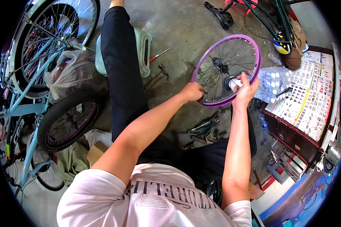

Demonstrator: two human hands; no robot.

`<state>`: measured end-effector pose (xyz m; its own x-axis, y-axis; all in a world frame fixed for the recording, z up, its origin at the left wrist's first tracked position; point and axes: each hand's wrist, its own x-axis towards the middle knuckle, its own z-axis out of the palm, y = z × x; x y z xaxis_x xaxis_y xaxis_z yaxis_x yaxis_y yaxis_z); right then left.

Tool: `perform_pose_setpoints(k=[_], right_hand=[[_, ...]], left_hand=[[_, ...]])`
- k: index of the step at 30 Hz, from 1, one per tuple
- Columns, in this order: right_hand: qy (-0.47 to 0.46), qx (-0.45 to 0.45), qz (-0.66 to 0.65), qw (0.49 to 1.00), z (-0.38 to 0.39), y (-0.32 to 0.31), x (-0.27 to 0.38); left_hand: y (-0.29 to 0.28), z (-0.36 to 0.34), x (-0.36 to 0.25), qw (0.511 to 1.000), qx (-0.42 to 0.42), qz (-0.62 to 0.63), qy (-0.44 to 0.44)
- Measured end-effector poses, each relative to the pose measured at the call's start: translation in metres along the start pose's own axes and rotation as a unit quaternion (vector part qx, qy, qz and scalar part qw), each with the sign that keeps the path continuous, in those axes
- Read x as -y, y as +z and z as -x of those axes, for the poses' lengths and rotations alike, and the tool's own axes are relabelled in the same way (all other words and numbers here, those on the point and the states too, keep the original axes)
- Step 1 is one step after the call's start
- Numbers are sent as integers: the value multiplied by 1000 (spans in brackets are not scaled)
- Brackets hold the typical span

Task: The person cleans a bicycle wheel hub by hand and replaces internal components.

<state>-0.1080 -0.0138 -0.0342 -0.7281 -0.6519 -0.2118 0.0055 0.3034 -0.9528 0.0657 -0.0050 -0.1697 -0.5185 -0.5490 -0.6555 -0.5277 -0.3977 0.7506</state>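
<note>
Above the floor, in front of my legs, a bicycle wheel with a purple rim (pixel 258 56), thin dark spokes and a black hub (pixel 220 65) is held tilted, without a tyre. My left hand (pixel 192 92) is closed at the wheel's lower left edge, its fingertips at the rim and the spoke ends. Whether those fingers also pinch a small part is hidden. Gripping the lower right of the rim is my right hand (pixel 244 90), thumb raised along it and the other fingers mostly behind. A white shoe (pixel 233 83) shows through the spokes.
A hammer (pixel 157 76) and a red-handled screwdriver (pixel 158 55) lie by a pale green stool (pixel 147 53). Several tools (pixel 206 128) rest between my legs. Bicycles and a fat tyre (pixel 51 125) crowd the left. Bottled water (pixel 272 83) and a chart-covered cabinet (pixel 310 94) stand right.
</note>
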Motion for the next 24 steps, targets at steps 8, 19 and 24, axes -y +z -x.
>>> perform_pose_setpoints(k=[8,19,24], right_hand=[[-8,2,-4,1000,-7,-7,-6],[-140,63,214,965,-4,-11,12],[-162,70,253,951,25,-16,-6]], left_hand=[[-3,-6,-7,992,13,-110,68],[20,47,-55,997,-45,55,-2],[31,59,-81,989,20,140,-33]])
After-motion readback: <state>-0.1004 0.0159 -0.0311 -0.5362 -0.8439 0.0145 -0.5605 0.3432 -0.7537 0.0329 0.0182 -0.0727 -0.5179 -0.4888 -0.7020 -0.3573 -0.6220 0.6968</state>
